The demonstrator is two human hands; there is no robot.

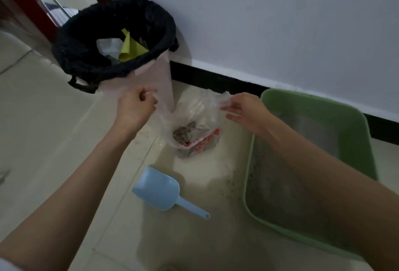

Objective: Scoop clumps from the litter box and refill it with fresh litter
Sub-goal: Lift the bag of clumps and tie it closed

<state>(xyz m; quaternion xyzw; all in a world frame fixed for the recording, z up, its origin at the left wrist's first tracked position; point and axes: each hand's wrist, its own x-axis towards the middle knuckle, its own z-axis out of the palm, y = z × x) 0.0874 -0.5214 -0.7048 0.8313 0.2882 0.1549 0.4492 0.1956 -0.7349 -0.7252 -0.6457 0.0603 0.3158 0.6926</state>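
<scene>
Two hands are holding a clear plastic bag of clumps above the floor, left of the litter box: left hand and right hand each pinching its rim. Bag is looking soft, light, likely slippery; take it by the rim.

There is one view only, from a wide-angle camera on the person's head, looking forward and steeply down at the floor from close above. The green litter box sits at the right edge; left of it both forearms reach into view from the bottom corners, and the wall rises beyond it.
</scene>
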